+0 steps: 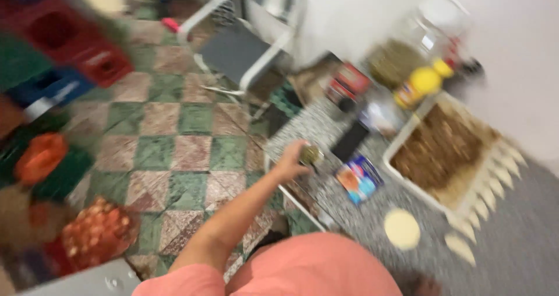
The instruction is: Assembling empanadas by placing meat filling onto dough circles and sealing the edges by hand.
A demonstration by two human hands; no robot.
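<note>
Checkered green and pink floor tiles (174, 139) run beside a speckled grey counter (326, 127), which carries a white tray (407, 130) of brown filling and a blue packet (359, 178). Reaching across from the left, the left hand (289, 163) seems to close its fingers on a small round jar (311, 154) near the counter edge, though blur hides the grip; the right hand is out of view. Held so close to the edge, the jar could slip and fall to the tiles.
</note>
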